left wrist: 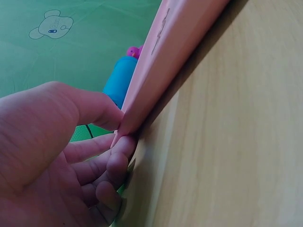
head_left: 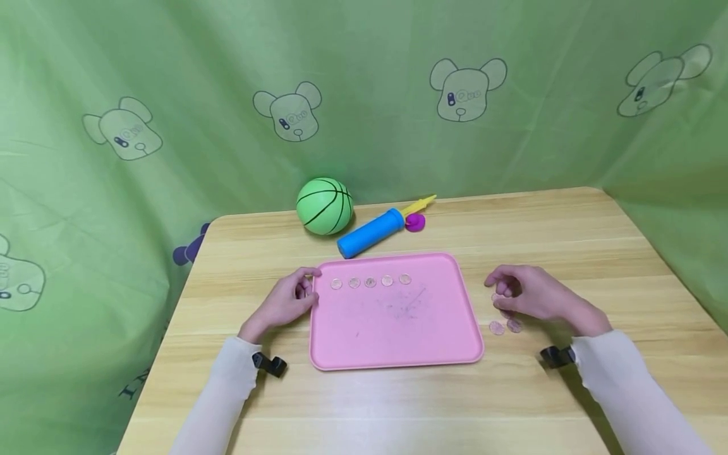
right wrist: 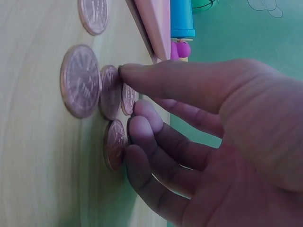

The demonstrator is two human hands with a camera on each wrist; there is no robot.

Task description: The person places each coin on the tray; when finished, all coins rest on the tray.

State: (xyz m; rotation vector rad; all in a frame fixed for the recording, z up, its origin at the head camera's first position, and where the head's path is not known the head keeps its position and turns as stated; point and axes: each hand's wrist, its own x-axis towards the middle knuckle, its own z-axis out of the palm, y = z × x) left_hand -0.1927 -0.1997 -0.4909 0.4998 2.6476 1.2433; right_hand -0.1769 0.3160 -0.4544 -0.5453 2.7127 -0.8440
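A pink tray (head_left: 398,344) lies on the table, with several coins (head_left: 370,282) in a row along its far side. My left hand (head_left: 289,297) holds the tray's left edge; in the left wrist view the thumb (left wrist: 102,111) lies on the tray's rim and the other fingers curl against its side. To the right of the tray, my right hand (head_left: 529,292) is over several loose coins (head_left: 497,328). In the right wrist view, its thumb (right wrist: 156,78) meets the edge of one coin (right wrist: 110,94), while the other fingers bend loosely beside the coins, apart from the thumb.
Behind the tray lies a blue pump (head_left: 371,234) with a yellow nozzle, next to a small purple object (head_left: 415,222). A green ball (head_left: 325,206) sits at the table's far edge. Green printed cloth (head_left: 375,158) hangs behind the wooden table (head_left: 398,411).
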